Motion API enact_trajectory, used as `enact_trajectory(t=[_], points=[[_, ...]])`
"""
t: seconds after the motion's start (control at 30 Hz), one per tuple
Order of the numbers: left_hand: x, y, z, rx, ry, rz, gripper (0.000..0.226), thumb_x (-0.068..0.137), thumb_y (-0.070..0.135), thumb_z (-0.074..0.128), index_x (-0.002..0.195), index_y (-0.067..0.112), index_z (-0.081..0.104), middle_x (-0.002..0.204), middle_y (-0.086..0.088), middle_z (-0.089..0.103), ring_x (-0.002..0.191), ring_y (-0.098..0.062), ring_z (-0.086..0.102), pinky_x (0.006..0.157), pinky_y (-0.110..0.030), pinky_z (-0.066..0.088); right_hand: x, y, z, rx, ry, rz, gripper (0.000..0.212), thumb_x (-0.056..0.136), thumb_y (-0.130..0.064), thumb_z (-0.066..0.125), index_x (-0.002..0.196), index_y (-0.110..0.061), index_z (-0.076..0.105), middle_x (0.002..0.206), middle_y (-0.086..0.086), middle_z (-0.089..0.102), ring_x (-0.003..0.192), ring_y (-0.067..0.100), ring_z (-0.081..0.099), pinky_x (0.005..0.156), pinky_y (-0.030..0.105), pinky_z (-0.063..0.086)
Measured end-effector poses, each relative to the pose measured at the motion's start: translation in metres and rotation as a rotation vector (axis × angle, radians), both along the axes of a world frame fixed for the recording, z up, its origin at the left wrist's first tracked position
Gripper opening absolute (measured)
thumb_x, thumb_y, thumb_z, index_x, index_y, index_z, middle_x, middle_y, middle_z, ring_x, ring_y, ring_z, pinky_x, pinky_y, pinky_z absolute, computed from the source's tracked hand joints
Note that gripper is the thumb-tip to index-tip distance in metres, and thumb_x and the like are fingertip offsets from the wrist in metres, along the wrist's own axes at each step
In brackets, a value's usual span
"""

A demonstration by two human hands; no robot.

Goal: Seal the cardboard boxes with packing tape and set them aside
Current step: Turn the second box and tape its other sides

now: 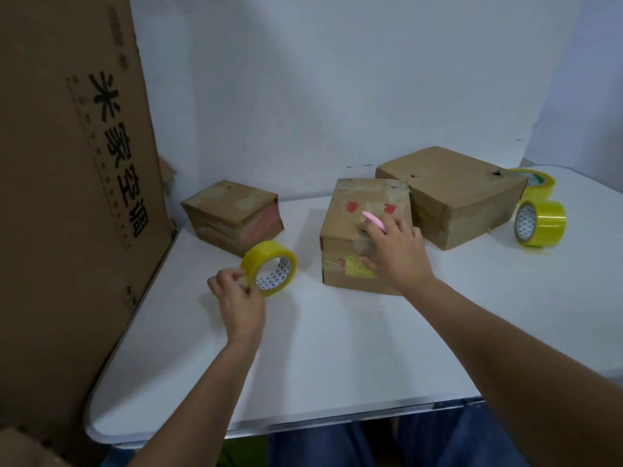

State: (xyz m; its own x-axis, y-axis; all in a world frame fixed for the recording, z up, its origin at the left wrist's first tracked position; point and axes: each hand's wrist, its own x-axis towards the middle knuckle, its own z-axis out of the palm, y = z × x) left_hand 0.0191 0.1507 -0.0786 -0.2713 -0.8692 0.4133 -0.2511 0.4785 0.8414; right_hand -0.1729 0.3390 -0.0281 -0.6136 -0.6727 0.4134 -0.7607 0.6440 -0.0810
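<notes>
A small cardboard box (354, 217) with red marks and old tape stands in the middle of the white table (337, 348). My right hand (392, 251) rests on its near top edge, thumb down the front face, and holds a pink cutter (375, 221) between the fingers. To the box's left, my left hand (236, 291) pinches the rim of a yellow tape roll (269, 267) that stands on edge on the table. A second small box (232, 214) sits at the back left. A larger box (451, 193) sits behind right.
A tall cardboard sheet (74, 183) with black print stands along the table's left edge. Two more yellow tape rolls (539, 224) (536, 182) lie at the far right beside the larger box. A pale wall backs the table.
</notes>
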Motion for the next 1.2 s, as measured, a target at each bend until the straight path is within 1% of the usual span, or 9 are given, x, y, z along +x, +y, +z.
enact_trajectory(t=[0.2, 0.33, 0.5, 0.67, 0.83, 0.93, 1.0, 1.07, 1.2], points=[[-0.048, 0.061, 0.052, 0.047, -0.08, -0.568, 0.01, 0.095, 0.015, 0.059, 0.092, 0.024, 0.064, 0.09, 0.008, 0.066, 0.08, 0.0, 0.059, 0.071, -0.015, 0.047, -0.005, 0.014, 0.012, -0.606, -0.33, 0.163, 0.033, 0.099, -0.013, 0.047, 0.132, -0.015, 0.049, 0.117, -0.008, 0.043, 0.09, 0.012, 0.058, 0.084, 0.029, 0.051], [-0.088, 0.092, 0.059, 0.189, -0.277, -0.859, 0.013, 0.094, 0.02, 0.06, 0.089, 0.021, 0.072, 0.09, 0.011, 0.071, 0.084, -0.001, 0.061, 0.075, -0.011, 0.045, -0.014, 0.023, 0.008, -0.564, -0.303, 0.155, 0.029, 0.095, -0.001, 0.048, 0.119, -0.012, 0.059, 0.116, -0.001, 0.05, 0.091, 0.009, 0.052, 0.082, 0.023, 0.043], [-0.107, 0.082, 0.055, 0.394, -0.19, -0.889, 0.01, 0.089, 0.02, 0.069, 0.085, 0.022, 0.078, 0.092, 0.005, 0.076, 0.095, -0.008, 0.066, 0.087, -0.019, 0.048, -0.018, 0.021, 0.009, -0.495, -0.262, 0.174, 0.028, 0.095, -0.002, 0.05, 0.12, -0.009, 0.057, 0.109, -0.009, 0.045, 0.085, 0.004, 0.046, 0.071, 0.001, 0.033], [-0.105, 0.065, 0.051, 0.602, -0.096, -0.848, 0.009, 0.089, 0.007, 0.068, 0.091, 0.006, 0.077, 0.088, -0.01, 0.076, 0.087, -0.02, 0.07, 0.082, -0.021, 0.056, -0.019, 0.02, 0.011, -0.519, -0.271, 0.137, 0.023, 0.094, -0.004, 0.05, 0.114, -0.013, 0.054, 0.107, -0.007, 0.046, 0.085, 0.009, 0.049, 0.066, 0.018, 0.037], [-0.097, 0.063, 0.065, 0.107, -0.097, -0.691, 0.014, 0.094, 0.018, 0.063, 0.092, 0.023, 0.076, 0.083, 0.007, 0.076, 0.077, -0.008, 0.07, 0.08, -0.035, 0.058, -0.019, 0.021, 0.01, -0.597, -0.333, 0.151, 0.023, 0.094, -0.005, 0.051, 0.115, -0.012, 0.056, 0.111, 0.0, 0.052, 0.088, 0.008, 0.051, 0.07, 0.014, 0.037], [-0.109, 0.065, 0.083, -0.433, -0.266, -0.667, 0.03, 0.095, 0.033, 0.06, 0.124, 0.026, 0.065, 0.12, 0.006, 0.068, 0.11, -0.011, 0.062, 0.094, -0.031, 0.05, -0.024, 0.024, 0.017, -0.805, -0.583, 0.076, 0.02, 0.093, -0.009, 0.055, 0.109, -0.02, 0.058, 0.11, -0.003, 0.058, 0.091, 0.004, 0.057, 0.07, 0.006, 0.042], [-0.124, 0.063, 0.083, -0.538, -0.62, -0.811, 0.061, 0.094, 0.04, 0.06, 0.149, 0.023, 0.038, 0.155, 0.002, 0.036, 0.142, -0.013, 0.033, 0.116, -0.033, 0.03, -0.028, 0.03, 0.018, -0.994, -0.719, -0.021, 0.016, 0.093, -0.012, 0.057, 0.104, -0.024, 0.059, 0.108, -0.006, 0.062, 0.094, 0.006, 0.06, 0.069, 0.009, 0.043], [-0.137, 0.058, 0.078, -0.661, -0.896, -0.856, 0.079, 0.094, 0.042, 0.058, 0.156, 0.019, 0.014, 0.164, -0.001, 0.008, 0.15, -0.014, 0.007, 0.122, -0.034, 0.012, -0.033, 0.04, 0.013, -1.067, -0.767, -0.136, 0.015, 0.093, -0.01, 0.055, 0.102, -0.021, 0.059, 0.114, -0.005, 0.062, 0.099, 0.011, 0.059, 0.069, 0.013, 0.041], [-0.148, 0.053, 0.082, -0.723, -0.962, -0.811, 0.077, 0.096, 0.043, 0.055, 0.156, 0.025, 0.011, 0.164, 0.005, 0.007, 0.15, -0.009, 0.008, 0.119, -0.028, 0.016, -0.037, 0.06, -0.013, -1.019, -1.046, -0.279, 0.022, 0.094, -0.006, 0.05, 0.1, -0.023, 0.061, 0.111, 0.001, 0.064, 0.105, 0.019, 0.061, 0.073, 0.025, 0.046]])
